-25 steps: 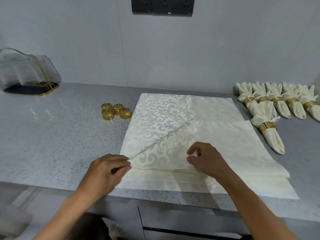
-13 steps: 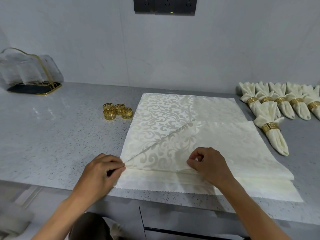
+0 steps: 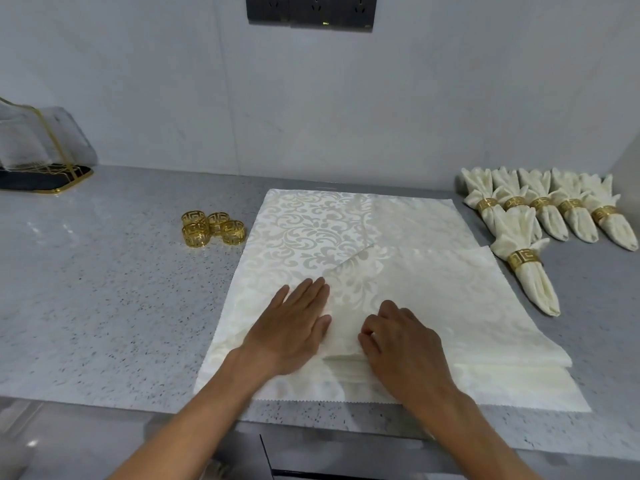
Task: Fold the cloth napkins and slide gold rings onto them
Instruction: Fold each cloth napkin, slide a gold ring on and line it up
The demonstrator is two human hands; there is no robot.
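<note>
A stack of cream damask napkins (image 3: 304, 230) lies flat on the grey counter in front of me. The top napkin (image 3: 440, 299) is folded over toward the right, with its left fold edge running between my hands. My left hand (image 3: 294, 327) lies flat on the cloth with straight fingers, pressing beside that fold. My right hand (image 3: 405, 344) rests on the folded layer, its curled fingers pinching the fold's near left edge. Several loose gold rings (image 3: 213, 228) sit in a cluster left of the stack.
Several finished napkins in gold rings (image 3: 540, 209) lie in a row at the back right, one more (image 3: 526, 268) in front of them. A clear holder with gold trim (image 3: 41, 157) stands far left. The counter's front edge (image 3: 138, 407) runs just below the stack.
My left hand let go of the napkin's left corner and moved right, now flat on the cloth. The top napkin's left part has come over to the right, so it lies narrower.
</note>
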